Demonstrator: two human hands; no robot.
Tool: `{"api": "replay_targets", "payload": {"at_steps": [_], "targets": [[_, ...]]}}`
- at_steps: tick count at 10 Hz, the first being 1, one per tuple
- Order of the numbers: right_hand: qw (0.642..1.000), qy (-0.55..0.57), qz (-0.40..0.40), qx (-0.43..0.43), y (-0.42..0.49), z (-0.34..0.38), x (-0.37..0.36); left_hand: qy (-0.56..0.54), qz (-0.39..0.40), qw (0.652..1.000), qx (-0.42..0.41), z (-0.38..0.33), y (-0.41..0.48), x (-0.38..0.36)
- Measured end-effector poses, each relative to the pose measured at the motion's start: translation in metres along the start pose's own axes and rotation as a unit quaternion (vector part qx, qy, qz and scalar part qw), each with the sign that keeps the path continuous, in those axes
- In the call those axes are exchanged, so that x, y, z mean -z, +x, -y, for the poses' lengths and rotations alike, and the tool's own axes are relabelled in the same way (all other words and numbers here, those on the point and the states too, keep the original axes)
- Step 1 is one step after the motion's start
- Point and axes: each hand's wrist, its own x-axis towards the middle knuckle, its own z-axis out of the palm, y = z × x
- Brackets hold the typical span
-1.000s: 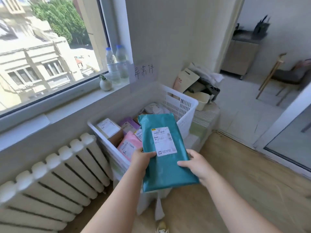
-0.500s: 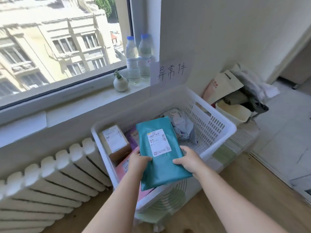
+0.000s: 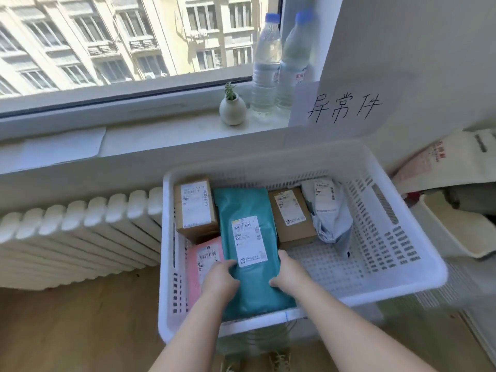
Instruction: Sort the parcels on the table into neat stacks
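Teal parcel point(image 3: 252, 248) sits in the white basket point(image 3: 386, 232), wedged between two brown boxes, overlapping a pink mailer point(image 3: 205, 261). Left hand point(image 3: 218, 277) and right hand point(image 3: 291, 275) both grip its near end. Looks like placement; next, let go and square it up.

pink parcel point(image 3: 194, 275) partly hidden, label point(image 3: 248, 241) seemingly blurred
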Motion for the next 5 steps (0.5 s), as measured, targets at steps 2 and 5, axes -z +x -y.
{"api": "replay_targets", "payload": {"at_steps": [2, 5], "targets": [[0.999, -0.022, 0.024, 0.036, 0.019, -0.012, -0.013, 0.117, 0.055, 0.991, 0.017, 0.011, 0.000, -0.023], [0.999, -0.002, 0.013, 0.035, 0.029, -0.019, -0.005, 0.112, -0.002, 0.993, 0.026, 0.011, -0.005, -0.022]]}}
